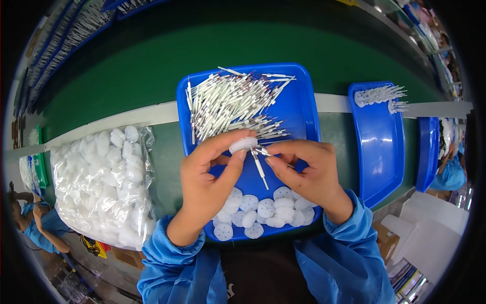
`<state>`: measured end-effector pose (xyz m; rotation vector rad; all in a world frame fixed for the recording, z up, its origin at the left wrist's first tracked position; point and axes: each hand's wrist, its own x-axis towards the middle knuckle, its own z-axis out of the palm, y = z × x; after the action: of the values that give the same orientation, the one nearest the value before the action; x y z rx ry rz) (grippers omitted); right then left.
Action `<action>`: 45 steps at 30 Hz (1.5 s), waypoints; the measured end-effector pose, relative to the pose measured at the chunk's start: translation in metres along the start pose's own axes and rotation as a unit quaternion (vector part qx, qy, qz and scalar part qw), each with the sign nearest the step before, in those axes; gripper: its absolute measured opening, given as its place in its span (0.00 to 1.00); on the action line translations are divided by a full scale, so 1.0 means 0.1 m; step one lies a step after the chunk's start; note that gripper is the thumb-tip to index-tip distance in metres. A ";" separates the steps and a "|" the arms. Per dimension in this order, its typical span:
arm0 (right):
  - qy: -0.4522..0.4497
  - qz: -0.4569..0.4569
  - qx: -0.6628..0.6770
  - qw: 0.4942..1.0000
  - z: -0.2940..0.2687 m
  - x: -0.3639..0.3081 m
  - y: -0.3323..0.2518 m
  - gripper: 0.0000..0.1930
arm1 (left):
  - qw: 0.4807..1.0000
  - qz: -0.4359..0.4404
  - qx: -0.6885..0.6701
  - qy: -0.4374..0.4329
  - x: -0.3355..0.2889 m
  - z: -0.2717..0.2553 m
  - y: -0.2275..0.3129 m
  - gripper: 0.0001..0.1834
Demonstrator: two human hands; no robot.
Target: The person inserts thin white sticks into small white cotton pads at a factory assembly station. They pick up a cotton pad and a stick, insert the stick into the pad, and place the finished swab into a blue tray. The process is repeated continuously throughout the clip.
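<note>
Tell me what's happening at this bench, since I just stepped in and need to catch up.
A person in blue sleeves works over a blue tray. The left hand holds a white perforated disc by its edge, while the right hand pinches a thin white pin at the disc. A heap of pins fills the tray's far end, loose discs lie at the near end, and a clear bag of discs sits to the left. A second blue tray holds pin-filled discs on the right.
</note>
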<state>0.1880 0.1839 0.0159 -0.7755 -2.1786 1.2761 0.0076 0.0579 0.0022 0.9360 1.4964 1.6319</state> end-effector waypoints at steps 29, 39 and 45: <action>0.030 -0.067 0.006 0.997 0.08 0.07 0.02 0.10 | 0.975 0.101 0.197 0.001 -0.01 0.03 0.10 0.29; -0.040 0.011 0.139 0.989 0.06 0.03 -0.01 0.18 | 0.925 0.222 0.307 -0.007 -0.02 0.03 0.11 0.28; -0.039 0.017 0.178 0.983 0.03 -0.03 0.08 0.17 | 0.933 0.217 0.288 -0.021 -0.02 0.02 0.15 0.28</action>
<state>0.1897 0.1834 0.0073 -0.6278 -1.9213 1.6780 0.0098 0.0566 0.0174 1.7134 1.8765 1.4542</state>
